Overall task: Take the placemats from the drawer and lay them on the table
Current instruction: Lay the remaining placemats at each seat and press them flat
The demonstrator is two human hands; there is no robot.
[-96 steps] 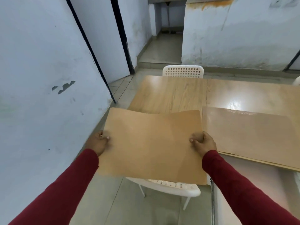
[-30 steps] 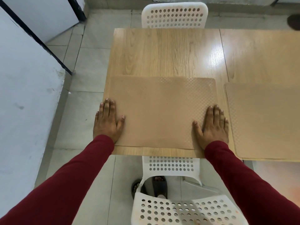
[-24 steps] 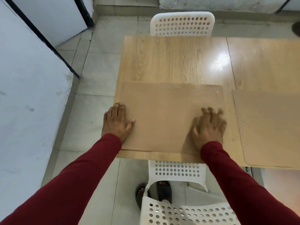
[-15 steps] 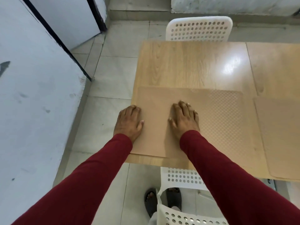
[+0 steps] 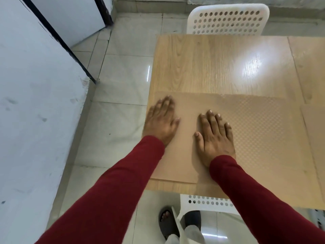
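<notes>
Fingers: we keep the fingers (image 5: 215, 123) of our right hand (image 5: 213, 136) straight and a little spread, flat on the placemat (image 5: 255, 131); they hold nothing. The left hand (image 5: 161, 121) is blurred, but its fingers also look stretched out, lying over the left edge of the mat.

Sleeves: both arms wear red sleeves (image 5: 123, 182) that reach forward from the near side.

Near chair: a white chair with holes (image 5: 207, 202) stands under the near edge of the table, and a foot in a dark sandal (image 5: 167, 224) is on the floor beside it.

Placemat: it lies flat on the near left part of the table (image 5: 211, 67), its long side along the near edge. We judge that the flat palms press it down and smooth it, so that it stays straight and does not curl.

Second mat: another placemat (image 5: 314, 138) lies just beside the first, at the right border of the view, only partly seen.

Progress: two mats are on the table; we cannot tell if more wait in the drawer, which is not in view.

Far chair: a second white chair (image 5: 228, 20) stands at the far side.

Floor and wall: pale tiles (image 5: 123, 76) and a white wall (image 5: 35, 85) are at the left.
</notes>
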